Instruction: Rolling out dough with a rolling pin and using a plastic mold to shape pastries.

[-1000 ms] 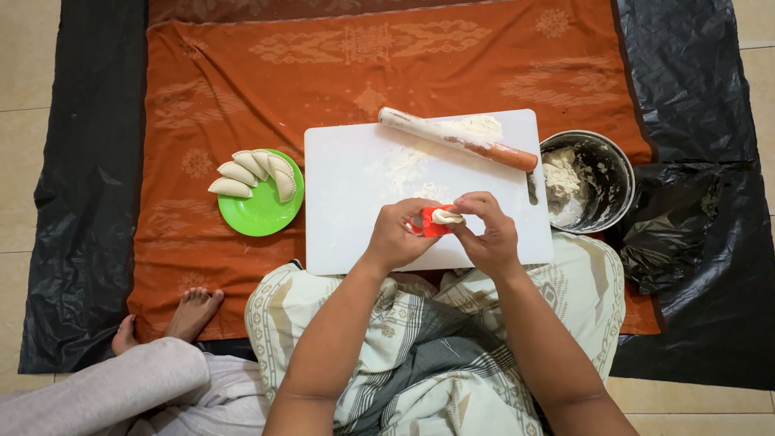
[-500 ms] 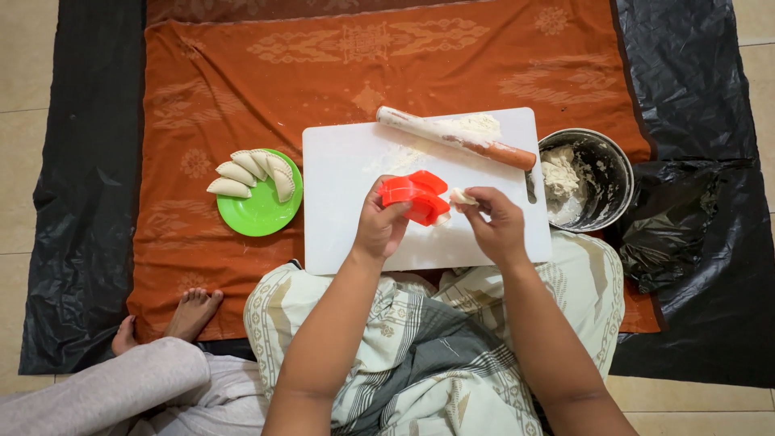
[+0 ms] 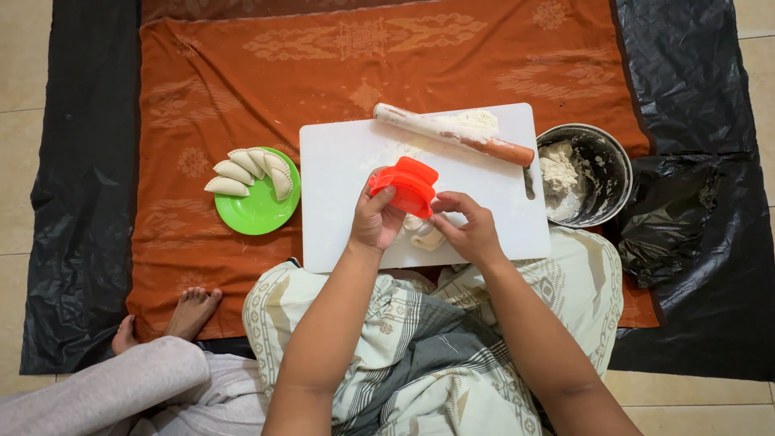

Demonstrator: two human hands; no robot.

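- Currently the left hand has its fingers clamped on a red dumpling press, held up over the white cutting board.
- Press looks like light, stiff plastic with a hinge; likely best gripped at the outer rim or handle, away from the hinge.
- Right hand has its fingertips pinched together on soft pale dough just below the press (probably tears and sticks easily, wants support from underneath).
- Nearby: floury rolling pin, metal bowl of dough, green plate with folded dumplings.
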